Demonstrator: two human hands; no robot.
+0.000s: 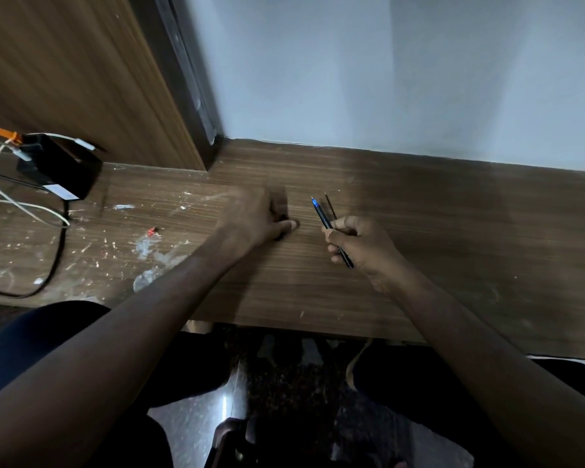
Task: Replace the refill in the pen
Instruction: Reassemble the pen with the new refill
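My right hand (pixel 355 246) is closed around a dark pen (pixel 323 216) with a blue tip, held slanted above the wooden desk (pixel 453 231), tip pointing away. A thin dark refill (pixel 330 206) sticks out of the same hand beside the pen. My left hand (pixel 257 217) rests on the desk to the left of the pen, its fingers curled over a small dark object (pixel 282 219) that is mostly hidden; what that object is I cannot tell.
A black box (pixel 60 167) with white cables (pixel 17 204) and an orange strap sits at the desk's far left. A small red piece (pixel 152 232) and white paint marks lie on the desk. A wooden panel (pixel 81 72) and grey wall stand behind.
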